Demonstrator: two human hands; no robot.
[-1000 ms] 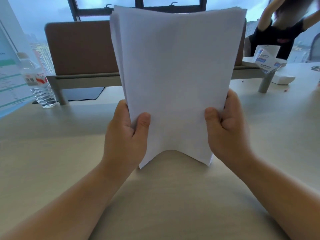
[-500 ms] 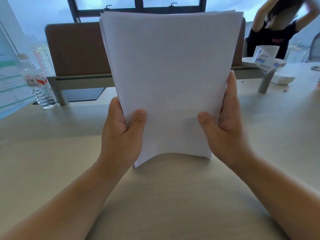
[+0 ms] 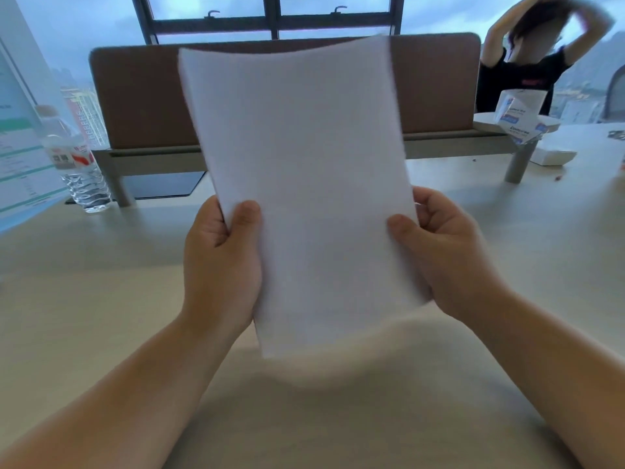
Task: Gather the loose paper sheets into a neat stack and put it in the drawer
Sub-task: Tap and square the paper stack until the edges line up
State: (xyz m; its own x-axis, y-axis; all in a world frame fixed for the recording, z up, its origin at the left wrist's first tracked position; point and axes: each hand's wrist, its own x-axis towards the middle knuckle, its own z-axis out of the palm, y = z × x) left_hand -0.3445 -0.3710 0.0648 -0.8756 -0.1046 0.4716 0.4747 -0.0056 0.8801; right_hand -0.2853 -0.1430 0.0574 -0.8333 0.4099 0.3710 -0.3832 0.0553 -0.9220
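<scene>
Head view: the left hand (image 3: 221, 265) grips the left edge of the paper stack (image 3: 304, 184), thumb on the front sheet and fingers curled behind. The right hand (image 3: 449, 255) pinches the right edge the same way. The stack is held upright above the table (image 3: 84, 316), its bottom edge blurred. Behind it stands a brown divider (image 3: 142, 96); a water bottle (image 3: 79, 164) sits far left. Another person (image 3: 537, 59) sits far right.

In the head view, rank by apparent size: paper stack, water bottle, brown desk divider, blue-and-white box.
1. Brown desk divider, though the paper hides part of it.
2. Paper stack, enlarged by nearness to the camera.
3. Water bottle.
4. Blue-and-white box; close to the bottle, so unsure.
</scene>
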